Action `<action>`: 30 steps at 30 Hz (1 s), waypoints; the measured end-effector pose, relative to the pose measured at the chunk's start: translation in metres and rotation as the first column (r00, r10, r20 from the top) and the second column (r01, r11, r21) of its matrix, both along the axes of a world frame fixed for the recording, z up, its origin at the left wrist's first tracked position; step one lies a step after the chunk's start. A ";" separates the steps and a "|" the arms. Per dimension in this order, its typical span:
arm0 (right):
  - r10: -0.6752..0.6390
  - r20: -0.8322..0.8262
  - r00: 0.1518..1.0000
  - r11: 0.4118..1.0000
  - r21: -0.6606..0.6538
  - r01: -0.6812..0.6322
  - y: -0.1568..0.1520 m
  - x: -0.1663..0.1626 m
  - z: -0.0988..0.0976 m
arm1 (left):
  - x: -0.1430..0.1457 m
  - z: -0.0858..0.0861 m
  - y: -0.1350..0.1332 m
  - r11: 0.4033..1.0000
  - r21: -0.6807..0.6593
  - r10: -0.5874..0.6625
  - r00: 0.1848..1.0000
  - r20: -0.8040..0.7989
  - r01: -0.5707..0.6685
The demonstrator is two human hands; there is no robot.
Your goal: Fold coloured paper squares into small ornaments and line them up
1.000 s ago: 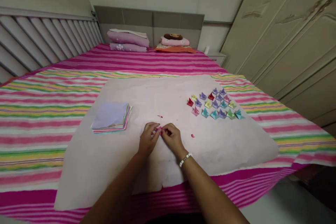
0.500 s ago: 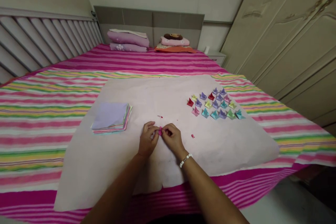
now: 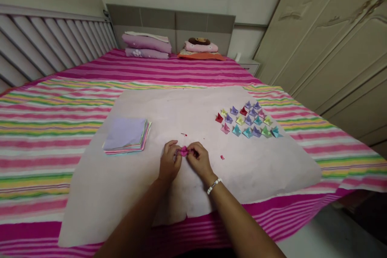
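Observation:
Between my two hands is a small folded piece of magenta paper [image 3: 184, 151], pinched at both sides. My left hand [image 3: 169, 160] grips its left end between thumb and fingertips. At its right end, my right hand [image 3: 199, 159] pinches it with thumb and forefinger; a white bead bracelet circles that wrist. Just beyond the hands lies a small red, pin-like item [image 3: 184, 134], its kind too small to tell. A red scrap [image 3: 222, 157] rests to the right of my right hand.
A large pale sheet [image 3: 136, 193] covers part of the striped bed [image 3: 36, 145]. On its left sits a stack of coloured paper squares [image 3: 125, 134]. Several small folded paper boats [image 3: 248, 120] stand in rows at the right. Folded bedding [image 3: 146, 44] lies by the headboard.
My hands have drawn slightly apart, and the magenta paper between them looks wider and more spread. The view has shifted very slightly.

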State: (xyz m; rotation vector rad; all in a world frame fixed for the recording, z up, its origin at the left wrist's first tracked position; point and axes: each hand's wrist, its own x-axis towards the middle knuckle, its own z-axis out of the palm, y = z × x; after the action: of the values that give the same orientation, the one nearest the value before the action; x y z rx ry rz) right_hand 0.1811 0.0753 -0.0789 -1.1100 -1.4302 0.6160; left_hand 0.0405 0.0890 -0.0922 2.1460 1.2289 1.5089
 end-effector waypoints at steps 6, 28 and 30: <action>0.009 0.014 1.000 1.000 -0.005 -0.009 -0.001 0.001 0.001 | 0.001 -0.004 0.001 1.000 0.024 0.013 1.000 0.008 -0.014; 0.069 0.103 0.992 0.998 0.001 -0.069 -0.001 0.001 0.002 | 0.003 -0.002 0.000 0.997 -0.018 0.073 0.985 -0.159 -0.077; 0.067 0.113 0.991 0.998 0.007 -0.069 0.000 0.000 0.001 | 0.001 -0.003 0.001 0.997 -0.023 0.070 0.983 -0.169 -0.075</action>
State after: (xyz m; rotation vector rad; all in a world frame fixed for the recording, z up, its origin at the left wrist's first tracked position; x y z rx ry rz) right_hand 0.1807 0.0756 -0.0782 -1.1055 -1.5717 0.6008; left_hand 0.0417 0.0902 -0.0947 2.2713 1.3891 1.3514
